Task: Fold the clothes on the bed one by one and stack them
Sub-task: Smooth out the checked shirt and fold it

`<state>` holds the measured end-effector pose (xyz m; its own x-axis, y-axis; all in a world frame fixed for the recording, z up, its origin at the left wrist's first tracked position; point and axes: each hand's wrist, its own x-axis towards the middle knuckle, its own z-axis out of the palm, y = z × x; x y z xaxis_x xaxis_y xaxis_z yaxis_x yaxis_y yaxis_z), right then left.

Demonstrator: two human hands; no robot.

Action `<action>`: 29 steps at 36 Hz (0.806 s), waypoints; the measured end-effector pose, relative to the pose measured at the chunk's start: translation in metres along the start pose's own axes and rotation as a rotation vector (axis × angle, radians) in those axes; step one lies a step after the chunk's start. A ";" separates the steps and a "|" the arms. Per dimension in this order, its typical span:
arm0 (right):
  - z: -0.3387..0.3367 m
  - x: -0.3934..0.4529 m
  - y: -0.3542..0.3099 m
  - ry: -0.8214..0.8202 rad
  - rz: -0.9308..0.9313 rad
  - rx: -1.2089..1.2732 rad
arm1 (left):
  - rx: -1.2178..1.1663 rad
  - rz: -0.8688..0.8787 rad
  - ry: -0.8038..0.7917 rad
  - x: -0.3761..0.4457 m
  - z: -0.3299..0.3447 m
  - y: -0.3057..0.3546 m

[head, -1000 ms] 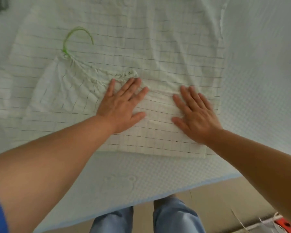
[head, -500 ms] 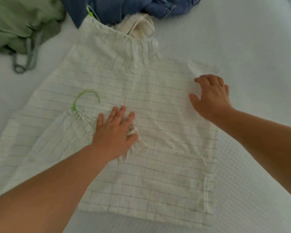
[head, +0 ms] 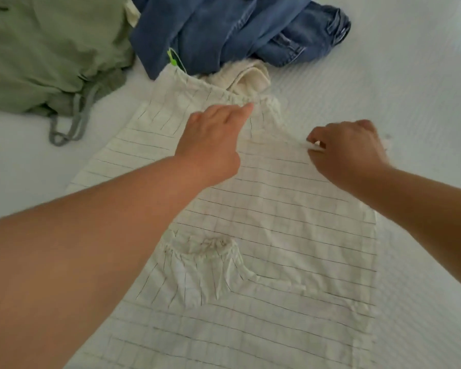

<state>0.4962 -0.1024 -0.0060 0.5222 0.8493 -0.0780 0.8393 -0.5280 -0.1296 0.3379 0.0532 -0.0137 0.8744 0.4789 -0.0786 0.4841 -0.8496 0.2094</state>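
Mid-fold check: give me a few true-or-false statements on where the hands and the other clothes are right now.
1. The right hand pinches the checked white garment. True.
2. The left hand grips the blue jeans. False: it reaches over the white garment, near its gathered top edge.
3. A green garment lies at the far left of the bed. True.
4. The jeans are folded flat. False: they lie crumpled.
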 end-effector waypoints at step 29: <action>-0.002 -0.194 -0.032 0.075 -0.079 0.175 | 0.188 0.047 -0.163 -0.151 -0.068 -0.039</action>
<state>0.3678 -0.2505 0.0149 0.4710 0.8821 0.0118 0.8424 -0.4458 -0.3026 0.1849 0.0296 0.0565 0.8825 0.4091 -0.2320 0.4275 -0.9034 0.0331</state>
